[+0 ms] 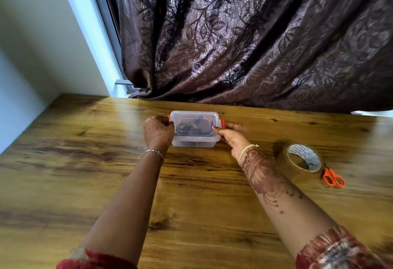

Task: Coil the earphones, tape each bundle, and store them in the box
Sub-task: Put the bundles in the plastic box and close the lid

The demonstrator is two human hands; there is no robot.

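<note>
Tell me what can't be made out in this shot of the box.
Head view only.
Contents of the box: dark shapes, blurred by its cloudy lid.
Its left red clip: mostly covered by the left hand.
Blades of the scissors: behind the tape roll.
Print on its core: too small.

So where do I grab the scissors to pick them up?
Take the scissors by the orange handle loops, coming from the near right. The loops lie flat and free on the table and point away from the tape roll. The blade end runs up against the roll and is mostly hidden behind it.
</note>
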